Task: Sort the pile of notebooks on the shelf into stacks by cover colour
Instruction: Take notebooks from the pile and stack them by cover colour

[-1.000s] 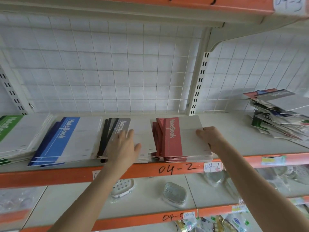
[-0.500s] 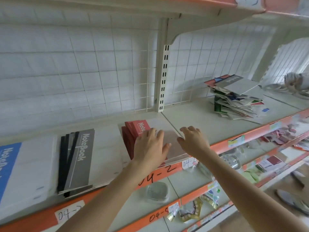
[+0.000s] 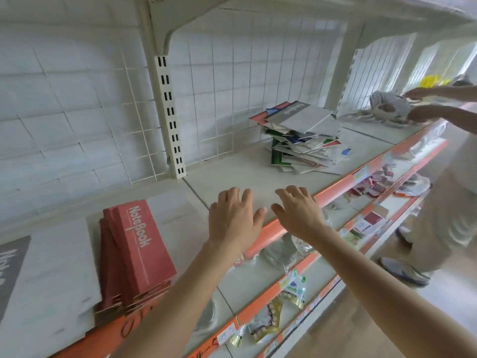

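Observation:
A messy pile of mixed-colour notebooks [image 3: 300, 136] lies on the shelf [image 3: 245, 171] at the upper right, a grey one on top. A neat stack of red-spined notebooks [image 3: 136, 251] sits at the lower left, with a grey-spined stack [image 3: 11, 264] cut off by the left edge. My left hand [image 3: 232, 218] and my right hand [image 3: 296, 210] hover side by side over the bare shelf between the red stack and the pile, fingers spread, holding nothing.
Another person's hands [image 3: 423, 104] handle a white bundle [image 3: 387, 109] further right on the same shelf; that person's legs and shoes [image 3: 405, 270] stand in the aisle. Lower shelves [image 3: 289, 277] hold small packaged goods. A wire grid backs the shelf.
Both hands have left the red stack and moved right along the shelf toward the mixed pile. The view has swung right, so the blue and green stacks are out of sight.

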The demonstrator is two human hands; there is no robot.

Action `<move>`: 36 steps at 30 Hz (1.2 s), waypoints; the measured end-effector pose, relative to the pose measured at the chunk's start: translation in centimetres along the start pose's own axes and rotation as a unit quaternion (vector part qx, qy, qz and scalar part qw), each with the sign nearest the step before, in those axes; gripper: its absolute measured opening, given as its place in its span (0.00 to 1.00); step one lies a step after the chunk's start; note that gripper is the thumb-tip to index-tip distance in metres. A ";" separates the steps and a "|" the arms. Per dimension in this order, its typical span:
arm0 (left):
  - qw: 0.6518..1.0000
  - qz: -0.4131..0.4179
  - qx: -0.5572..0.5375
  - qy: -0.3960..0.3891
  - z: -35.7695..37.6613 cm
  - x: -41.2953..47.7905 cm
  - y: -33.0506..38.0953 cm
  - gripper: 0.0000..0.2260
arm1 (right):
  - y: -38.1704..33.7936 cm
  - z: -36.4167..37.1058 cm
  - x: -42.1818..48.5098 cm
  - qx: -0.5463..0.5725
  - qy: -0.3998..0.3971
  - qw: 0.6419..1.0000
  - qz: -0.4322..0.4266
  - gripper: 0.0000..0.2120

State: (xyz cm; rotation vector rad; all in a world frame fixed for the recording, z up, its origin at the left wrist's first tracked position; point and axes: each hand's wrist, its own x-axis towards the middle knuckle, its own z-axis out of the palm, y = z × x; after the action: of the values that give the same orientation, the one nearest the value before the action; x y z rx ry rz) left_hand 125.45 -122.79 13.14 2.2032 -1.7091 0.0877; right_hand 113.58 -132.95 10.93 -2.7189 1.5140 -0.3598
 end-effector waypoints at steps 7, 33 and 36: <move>0.998 -0.038 0.042 0.024 5.4 8.2 6.5 0.21 | 10.0 -1.2 7.3 0.016 0.067 0.996 -0.058 0.19; 0.942 -0.229 -0.224 0.095 6.6 19.7 12.0 0.16 | 17.5 -3.7 21.4 0.034 0.100 0.976 -0.189 0.09; 0.816 -0.306 -0.479 0.101 6.2 20.7 11.5 0.16 | 19.4 -2.7 21.1 0.090 0.150 0.960 -0.217 0.07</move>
State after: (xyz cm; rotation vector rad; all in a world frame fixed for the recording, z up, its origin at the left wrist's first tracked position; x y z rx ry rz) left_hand 119.14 -146.28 15.40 1.7079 -0.5867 -0.5581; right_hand 107.45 -160.70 15.34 -2.9199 0.8448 -0.9051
